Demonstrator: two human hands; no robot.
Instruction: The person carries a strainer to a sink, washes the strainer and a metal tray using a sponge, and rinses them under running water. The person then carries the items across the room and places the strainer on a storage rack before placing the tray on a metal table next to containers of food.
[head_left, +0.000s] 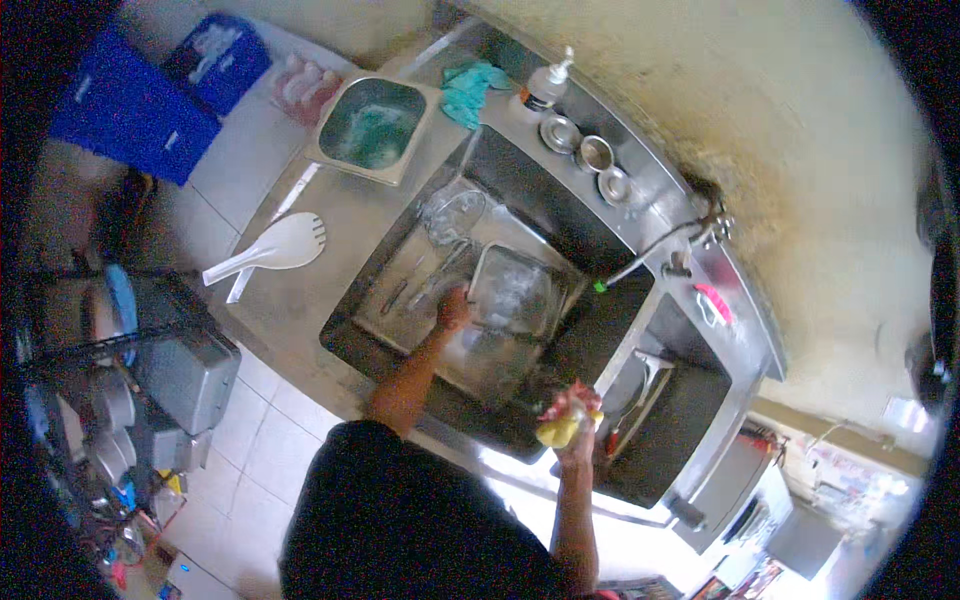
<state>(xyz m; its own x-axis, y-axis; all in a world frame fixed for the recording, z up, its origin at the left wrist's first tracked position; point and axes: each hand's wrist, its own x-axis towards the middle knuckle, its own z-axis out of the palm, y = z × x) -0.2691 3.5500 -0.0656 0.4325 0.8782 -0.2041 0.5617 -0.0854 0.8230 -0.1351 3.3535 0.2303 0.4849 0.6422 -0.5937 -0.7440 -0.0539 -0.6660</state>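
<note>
My left hand is at the near-left rim of a rectangular pan in the large sink basin. The fingers seem to grip the rim, though blur hides their tips. Under the pan lies a wider shallow tray, with several slim utensils on its left part. A round, clear-looking lid or bowl rests at its far end. My right hand holds a yellow sponge bunched with a red-and-white scrubbing cloth or mesh, above the near-right side of the basin.
A steel pan of greenish water, a teal cloth and white serving spoons occupy the left counter. Along the back stand a pump bottle, strainers and a faucet. The smaller right basin holds a squeegee-like tool.
</note>
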